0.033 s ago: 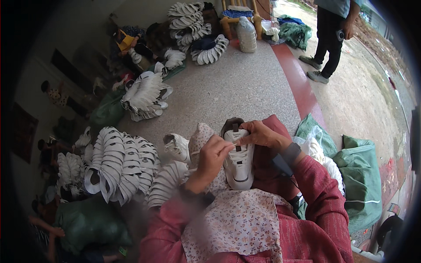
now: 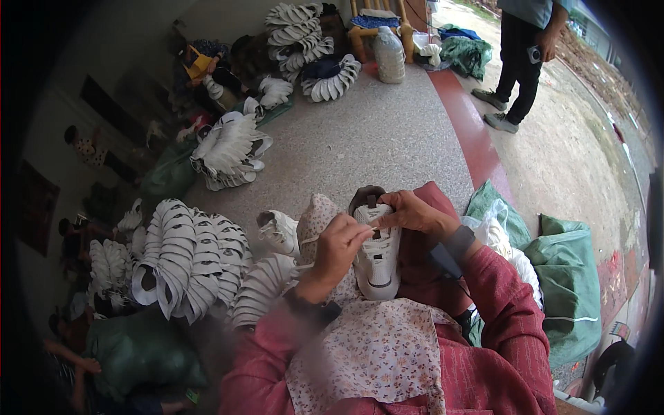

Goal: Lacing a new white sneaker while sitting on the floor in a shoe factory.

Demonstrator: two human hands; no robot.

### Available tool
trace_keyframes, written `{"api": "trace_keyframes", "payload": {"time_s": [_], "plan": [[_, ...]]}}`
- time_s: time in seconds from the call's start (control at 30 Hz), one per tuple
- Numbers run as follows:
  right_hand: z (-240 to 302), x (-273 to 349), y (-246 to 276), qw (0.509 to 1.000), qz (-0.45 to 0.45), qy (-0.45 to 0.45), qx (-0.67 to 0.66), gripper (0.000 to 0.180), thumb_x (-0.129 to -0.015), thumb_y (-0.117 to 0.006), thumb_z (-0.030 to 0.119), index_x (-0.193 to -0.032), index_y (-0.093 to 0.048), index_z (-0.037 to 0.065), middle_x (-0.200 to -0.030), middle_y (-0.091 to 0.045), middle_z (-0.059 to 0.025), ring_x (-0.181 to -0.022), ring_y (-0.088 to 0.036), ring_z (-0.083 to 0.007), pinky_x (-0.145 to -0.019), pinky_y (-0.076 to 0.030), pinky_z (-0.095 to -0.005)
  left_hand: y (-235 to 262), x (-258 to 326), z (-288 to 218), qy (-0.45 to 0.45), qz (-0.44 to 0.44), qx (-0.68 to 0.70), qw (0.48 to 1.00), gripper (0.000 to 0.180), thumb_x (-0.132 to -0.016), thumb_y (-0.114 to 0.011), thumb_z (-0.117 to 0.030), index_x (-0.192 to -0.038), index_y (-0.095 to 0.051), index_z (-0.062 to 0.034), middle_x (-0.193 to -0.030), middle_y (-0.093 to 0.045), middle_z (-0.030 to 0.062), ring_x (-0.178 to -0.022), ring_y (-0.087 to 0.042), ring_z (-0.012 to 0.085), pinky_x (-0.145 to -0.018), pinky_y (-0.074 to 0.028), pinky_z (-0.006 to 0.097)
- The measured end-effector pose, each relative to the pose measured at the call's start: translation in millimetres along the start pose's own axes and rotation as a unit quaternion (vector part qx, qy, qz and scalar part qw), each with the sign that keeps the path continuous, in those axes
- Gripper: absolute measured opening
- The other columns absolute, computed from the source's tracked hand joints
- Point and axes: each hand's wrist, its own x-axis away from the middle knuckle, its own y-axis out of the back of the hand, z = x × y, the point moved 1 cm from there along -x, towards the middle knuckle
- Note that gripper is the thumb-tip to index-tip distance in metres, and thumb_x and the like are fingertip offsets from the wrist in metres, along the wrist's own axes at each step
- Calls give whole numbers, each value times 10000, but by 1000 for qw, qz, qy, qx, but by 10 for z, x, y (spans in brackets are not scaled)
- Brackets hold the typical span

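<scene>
A white sneaker (image 2: 379,273) rests on my lap with its toe toward me and its dark-lined opening away from me. My right hand (image 2: 415,213) grips it at the upper right side, the thumb reaching over the eyelets. Close to that thumb, the fingers of my left hand (image 2: 339,245) are pinched on a thin cream shoelace (image 2: 311,239), part of which trails out left of the hand. The exact fingertip contact on the lace is partly hidden. A floral apron (image 2: 377,346) covers my lap below the shoe.
Another white shoe (image 2: 278,232) lies left of my knee. Nested stacks of white shoe uppers (image 2: 197,259) stand at the left, more (image 2: 232,152) farther off. Green sacks (image 2: 567,283) stand at the right. A person (image 2: 519,62) stands far right; others sit at the left.
My left hand has shifted very slightly to the right along the shoe. The shoe and my right hand look unchanged.
</scene>
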Motion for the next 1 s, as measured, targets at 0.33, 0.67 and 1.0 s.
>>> {"api": "trace_keyframes", "payload": {"time_s": [0.33,0.67,1.0], "plan": [[12,5,10,999,-17,-7,-30,252,-861,-768,194,-1006,-694,2,-846,-695,-12,-784,-601,-70,-704,-500,-266,-70,116,94,-131,-37,-128,982,211,-808,-673,33,-1003,-677,-47,-873,-566,95,-749,-611,281,-664,-516,368],[79,42,-68,984,-9,-38,-173,188,-887,-730,95,-1040,-685,-5,-920,-706,-2,-836,-620,-62,-748,-507,-235,-8,48,51,-29,55,-187,980,22,-881,-607,-77,-877,-603,-56,-895,-542,117,-797,-624,350,-651,-501,435],[54,10,-48,990,-9,-31,-135,180,-886,-731,91,-1035,-686,1,-933,-708,-1,-846,-620,-63,-759,-505,-233,-59,20,190,81,61,-18,995,110,-895,-619,-132,-845,-619,-35,-904,-555,141,-835,-616,361,-699,-489,436]]}}
